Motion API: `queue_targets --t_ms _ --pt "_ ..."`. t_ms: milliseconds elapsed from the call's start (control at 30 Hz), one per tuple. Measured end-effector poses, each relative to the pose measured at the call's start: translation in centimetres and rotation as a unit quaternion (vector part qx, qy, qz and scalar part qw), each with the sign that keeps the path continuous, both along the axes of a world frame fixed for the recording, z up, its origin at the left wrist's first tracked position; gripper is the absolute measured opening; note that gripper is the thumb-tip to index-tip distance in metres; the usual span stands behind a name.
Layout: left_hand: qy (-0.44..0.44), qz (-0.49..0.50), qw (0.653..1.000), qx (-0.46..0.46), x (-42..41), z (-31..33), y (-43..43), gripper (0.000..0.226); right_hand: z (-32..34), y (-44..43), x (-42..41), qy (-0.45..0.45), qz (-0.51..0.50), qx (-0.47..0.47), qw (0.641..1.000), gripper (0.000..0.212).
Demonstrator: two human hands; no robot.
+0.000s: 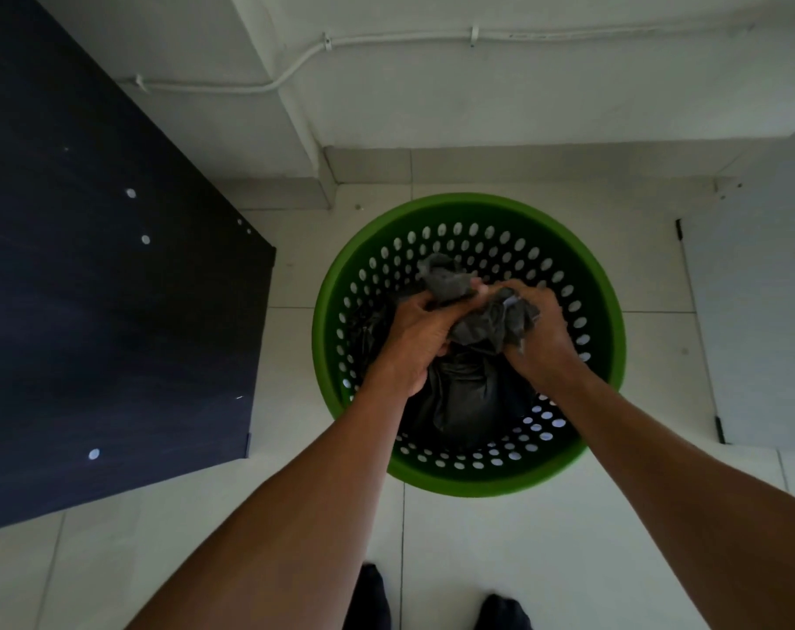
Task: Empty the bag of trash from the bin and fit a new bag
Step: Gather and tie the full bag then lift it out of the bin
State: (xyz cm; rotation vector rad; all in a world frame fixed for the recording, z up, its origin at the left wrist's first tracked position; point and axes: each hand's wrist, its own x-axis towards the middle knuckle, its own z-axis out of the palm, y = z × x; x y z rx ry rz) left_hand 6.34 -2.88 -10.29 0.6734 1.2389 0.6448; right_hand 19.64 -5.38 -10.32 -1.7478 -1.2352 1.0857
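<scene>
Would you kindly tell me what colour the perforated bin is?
Bright green bin, its wall dotted with oval holes; the head view shows it.

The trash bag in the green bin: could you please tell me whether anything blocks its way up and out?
Nothing visible does. The left hand and right hand grip the gathered neck of the trash bag, the green bin has no lid over its mouth, and the dark panel stands off to the left of it.

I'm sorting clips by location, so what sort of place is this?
Probably an indoor corner of a home or small office room: pale floor tiles, a white wall with a clipped cable run, and a green perforated bin holding a black bag.
</scene>
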Motion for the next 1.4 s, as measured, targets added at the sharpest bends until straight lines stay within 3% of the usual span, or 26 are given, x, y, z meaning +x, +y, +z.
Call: queue_targets --t_ms 67,133,300,433,533,600,667,767,867,933,967,1033,1067,1233,1300,1400 --pt "-0.001 0.076 0.997 -0.025 0.4 0.0 0.0 0.028 0.7 -0.1 -0.6 0.122 -0.032 -0.036 0.991 0.025" --pt "0.015 0.138 0.990 -0.026 0.9 -0.4 0.1 0.026 0.9 -0.7 -0.6 0.141 -0.002 -0.037 0.989 0.010" --pt "0.067 0.166 0.982 0.055 1.9 -1.1 -0.4 0.024 1.5 -1.3 0.2 0.269 0.015 -0.034 0.962 0.033" --pt "0.128 0.123 0.975 0.132 1.9 -1.2 -0.5 0.023 1.7 -1.2 -0.1 0.159 -0.049 -0.031 0.986 0.024" --pt "0.138 0.024 0.953 0.268 1.5 -1.1 -0.3 0.020 1.4 -0.3 -0.2 0.128 -0.175 -0.032 0.976 0.021" --pt "0.140 -0.049 0.926 0.348 0.9 -0.9 -0.1 0.017 1.1 0.6 -0.2 0.113 -0.207 -0.062 0.970 0.021" --pt "0.128 -0.093 0.917 0.366 0.0 -0.5 0.1 0.018 0.8 1.6 0.0 0.081 -0.207 -0.106 0.969 0.022" --pt "0.099 -0.119 0.925 0.346 -1.1 -0.2 -0.2 0.022 0.8 2.4 0.0 0.016 -0.184 -0.138 0.973 0.029" --pt "0.100 -0.074 0.935 0.333 -2.1 -0.3 -0.2 0.015 1.3 2.1 -0.3 0.030 -0.131 -0.122 0.983 0.034" --pt "0.117 -0.036 0.941 0.315 -2.6 -0.7 0.0 0.014 1.9 1.4 0.0 0.070 -0.058 -0.145 0.985 0.035" --pt "0.133 -0.031 0.941 0.309 -2.8 -1.1 0.1 0.012 2.3 1.1 0.4 0.084 -0.012 -0.168 0.982 0.025" --pt "0.147 -0.043 0.945 0.289 -2.8 -1.4 0.1 0.010 3.3 1.0 1.2 0.042 0.114 -0.207 0.971 0.009" --pt "0.140 -0.046 0.951 0.273 -2.7 -1.2 0.1 0.009 3.4 1.2 1.5 0.017 0.154 -0.221 0.963 0.014" --pt "0.068 -0.028 0.982 0.174 -1.8 0.7 0.5 0.021 3.4 1.5 1.8 0.090 0.173 -0.264 0.945 0.023" --pt "0.040 -0.032 0.993 0.107 -1.7 0.8 0.8 0.022 2.8 0.7 1.3 0.071 0.143 -0.203 0.966 0.026" --pt "0.046 -0.002 0.999 0.018 -1.3 1.0 1.3 0.022 1.6 -0.8 0.8 -0.136 0.075 0.016 0.988 0.050"
